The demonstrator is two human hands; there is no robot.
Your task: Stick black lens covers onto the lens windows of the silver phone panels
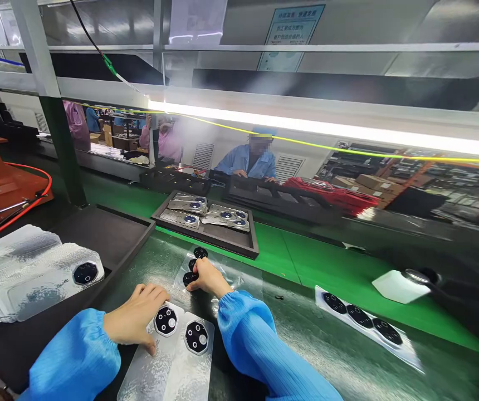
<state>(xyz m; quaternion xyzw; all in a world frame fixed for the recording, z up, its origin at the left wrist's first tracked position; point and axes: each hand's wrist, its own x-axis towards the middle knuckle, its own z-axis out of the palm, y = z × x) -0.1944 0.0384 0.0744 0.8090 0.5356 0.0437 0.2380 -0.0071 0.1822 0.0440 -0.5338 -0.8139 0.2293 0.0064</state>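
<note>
Two silvery phone-back panels, a left panel (156,365) and a right panel (193,365), lie side by side on the green table, each with a black octagonal camera piece near its top. My left hand (137,314) rests on the left panel's upper left edge, fingers apart. Beyond the panels, my right hand (208,277) pinches at a clear sheet (180,277) bearing black round pieces (200,253). Its fingertips meet at the edge of the lower pieces; whether one is lifted cannot be made out.
Stacked panels (39,278) fill a dark tray at left. Another tray (239,248) holds several panels at the back. At right lie a white strip (365,323) with three black discs and a white bottle (402,286). A person (248,159) sits beyond.
</note>
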